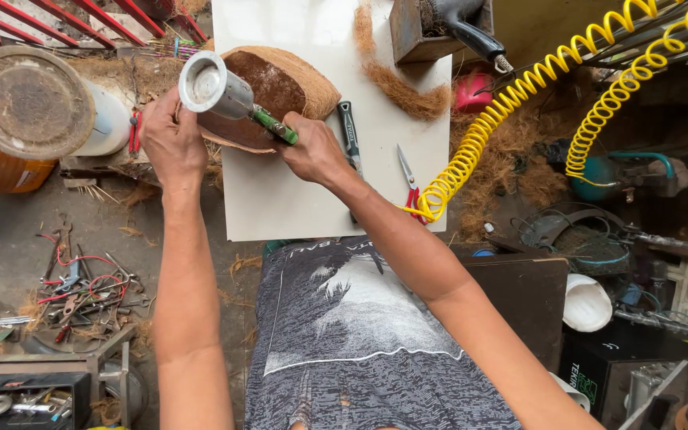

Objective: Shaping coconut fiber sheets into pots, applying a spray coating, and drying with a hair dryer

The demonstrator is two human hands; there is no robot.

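Observation:
My left hand (pixel 171 142) grips the edge of a brown coconut-fibre shell piece (pixel 284 84) lying on a white board (pixel 312 199). A green-handled tool (pixel 275 127) is in my right hand (pixel 310 151), its silver cone-shaped metal head (pixel 210 86) raised over the shell between both hands. The tool's shaft crosses the shell's near edge.
A black-handled knife (pixel 349 127) and red-handled scissors (pixel 409 179) lie on the board to the right. A yellow coiled hose (pixel 511 103) runs at the right. Loose fibre (pixel 408 95), a rusty drum lid (pixel 27 102) and scattered hand tools (pixel 81 291) surround the board.

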